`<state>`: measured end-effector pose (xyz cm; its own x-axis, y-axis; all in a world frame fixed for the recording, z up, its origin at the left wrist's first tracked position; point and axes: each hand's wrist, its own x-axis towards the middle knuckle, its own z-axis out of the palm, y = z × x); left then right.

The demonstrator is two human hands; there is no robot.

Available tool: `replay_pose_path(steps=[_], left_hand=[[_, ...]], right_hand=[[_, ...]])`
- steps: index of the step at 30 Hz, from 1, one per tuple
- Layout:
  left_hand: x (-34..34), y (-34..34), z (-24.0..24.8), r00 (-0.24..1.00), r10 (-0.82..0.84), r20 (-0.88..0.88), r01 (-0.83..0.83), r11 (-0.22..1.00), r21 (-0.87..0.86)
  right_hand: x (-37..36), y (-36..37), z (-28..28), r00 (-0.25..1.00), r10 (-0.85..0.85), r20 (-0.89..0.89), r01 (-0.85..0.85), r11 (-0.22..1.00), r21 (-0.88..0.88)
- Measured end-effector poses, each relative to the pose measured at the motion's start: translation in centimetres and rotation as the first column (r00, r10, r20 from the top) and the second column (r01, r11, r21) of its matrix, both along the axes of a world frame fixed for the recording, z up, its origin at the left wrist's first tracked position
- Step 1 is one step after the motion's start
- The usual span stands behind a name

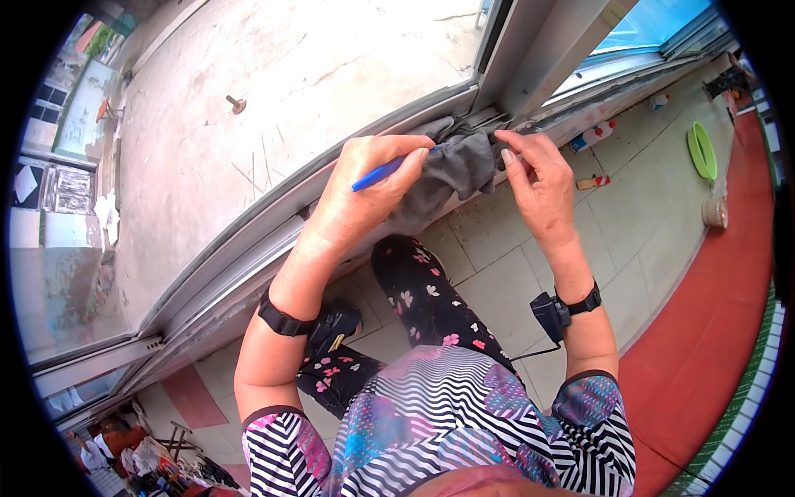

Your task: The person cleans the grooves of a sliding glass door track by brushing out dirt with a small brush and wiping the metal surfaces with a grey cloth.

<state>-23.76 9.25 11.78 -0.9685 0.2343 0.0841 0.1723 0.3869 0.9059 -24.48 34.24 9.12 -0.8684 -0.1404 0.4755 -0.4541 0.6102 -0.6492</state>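
Note:
My left hand [364, 178] is closed around a slim blue pen-like tool [381, 171], whose handle sticks out past the thumb. Its far end points into a crumpled dark grey cloth [451, 170] lying on the window's sill track; what kind of tool it is does not show clearly. Across the cloth, my right hand [542, 182] has its thumb and forefinger apart at the cloth's right edge, with nothing visible between them. The cloth hangs over the near edge of the sliding window frame [248, 240], beside the upright post [546, 50].
Along the wall's foot to the right lie a white-and-red bottle [593, 135] and a small brush-like thing with a red end [593, 182]. Further right are a green basin [701, 151], a woven basket [714, 213] and a red mat [704, 331]. My knee is just below the sill.

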Motion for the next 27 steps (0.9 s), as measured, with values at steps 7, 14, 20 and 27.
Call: replay_pose_path(steps=[7,14,20,27], left_hand=[[1.1,0.8,0.5,0.994,0.101,0.046,-0.109,0.964,0.242],[2.8,-1.9,1.1,0.992,0.117,-0.040,-0.113,0.989,0.093],[4.2,-3.9,2.6,0.974,0.137,0.179,-0.173,0.963,0.205],[4.9,-4.8,2.8,0.961,0.237,0.144,-0.267,0.929,0.255]], right_hand=[[0.0,-1.8,-0.7,0.996,-0.008,0.090,0.008,1.000,0.010],[-0.4,-1.9,0.2,0.995,-0.024,0.099,0.011,0.992,0.123],[-1.4,-1.5,0.5,0.996,-0.026,0.090,0.010,0.985,0.173],[-2.6,-1.4,0.8,0.998,-0.059,0.021,0.055,0.983,0.177]])
